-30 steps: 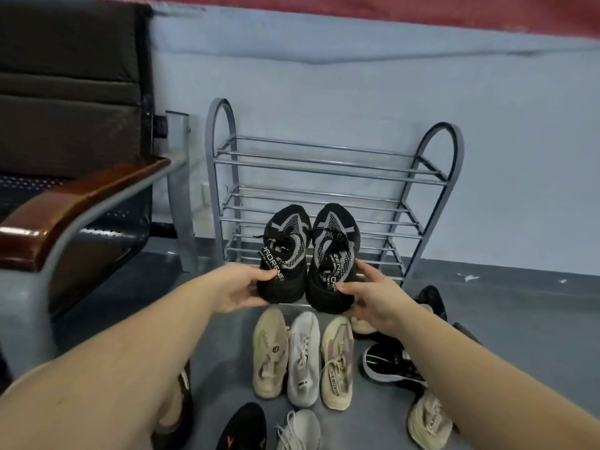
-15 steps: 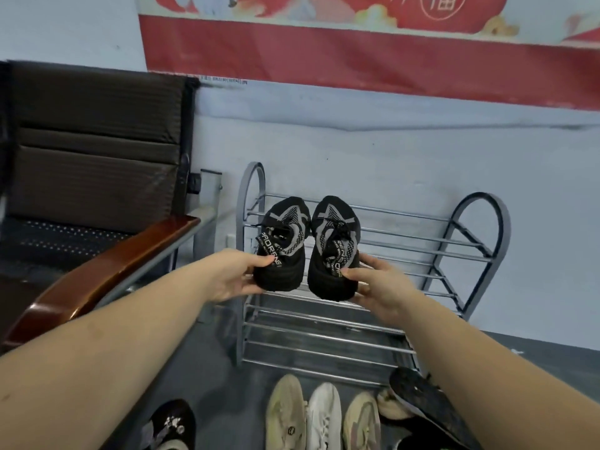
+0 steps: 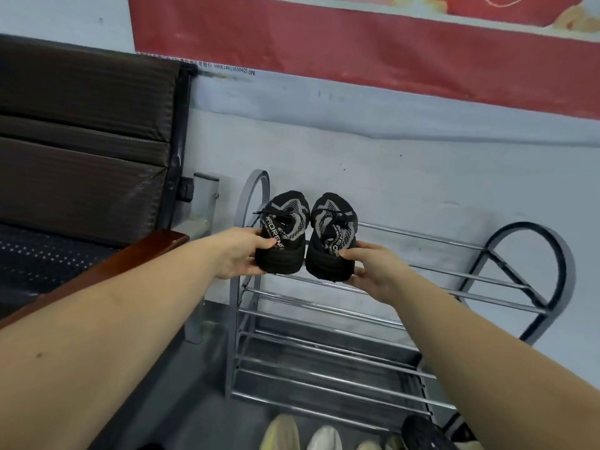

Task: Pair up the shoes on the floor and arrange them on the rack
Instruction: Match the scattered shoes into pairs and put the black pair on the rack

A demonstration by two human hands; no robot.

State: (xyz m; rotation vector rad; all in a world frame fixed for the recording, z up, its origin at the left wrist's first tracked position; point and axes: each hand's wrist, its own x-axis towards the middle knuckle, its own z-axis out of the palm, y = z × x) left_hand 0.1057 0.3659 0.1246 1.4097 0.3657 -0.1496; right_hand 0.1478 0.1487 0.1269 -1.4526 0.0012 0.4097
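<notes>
Black shoes [image 3: 306, 235] now at top tier — rack [image 3: 454, 280].

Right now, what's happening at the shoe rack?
A person is holding a matched pair of black and grey shoes at the left end of the metal rack's top shelf. The left hand grips the left black shoe by its heel, and the right hand grips the right black shoe the same way. All shelves look bare. More pale shoes wait on the floor below.

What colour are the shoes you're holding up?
Black with grey patterned panels, clearest in the head view: left shoe, right shoe.
</notes>
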